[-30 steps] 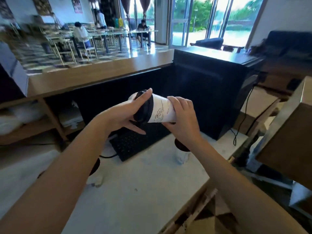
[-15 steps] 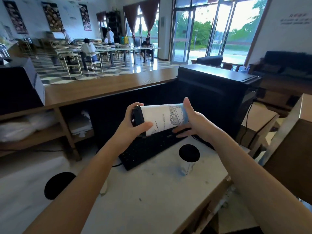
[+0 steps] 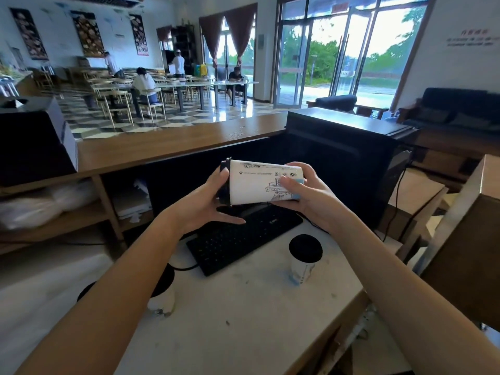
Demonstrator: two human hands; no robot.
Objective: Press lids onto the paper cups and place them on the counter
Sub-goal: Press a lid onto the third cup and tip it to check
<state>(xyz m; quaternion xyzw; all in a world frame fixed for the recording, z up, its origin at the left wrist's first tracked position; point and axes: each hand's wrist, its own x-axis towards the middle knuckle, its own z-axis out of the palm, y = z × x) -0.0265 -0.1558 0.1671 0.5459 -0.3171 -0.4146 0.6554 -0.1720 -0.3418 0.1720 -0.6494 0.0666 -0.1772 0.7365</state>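
A white paper cup [image 3: 254, 185] with a line drawing lies on its side in the air above the keyboard, its black lid [image 3: 225, 182] pointing left. My left hand [image 3: 205, 207] cups the lid end, palm against the lid. My right hand [image 3: 303, 192] grips the cup's base end. A second lidded cup [image 3: 304, 259] stands upright on the white counter [image 3: 243, 320] to the right. A third lidded cup [image 3: 162, 293] stands partly hidden behind my left forearm, and another black lid [image 3: 85, 290] shows just left of it.
A black keyboard [image 3: 243, 236] lies under the held cup. A black box-shaped machine [image 3: 349, 158] stands behind it. A wooden upper counter [image 3: 162, 150] runs across, with a dark device [image 3: 32, 142] at left. A brown box [image 3: 470, 239] is at right.
The view has tilted up, showing more of the counter. The cup has turned in my hands, and my right hand has closed around its base end.
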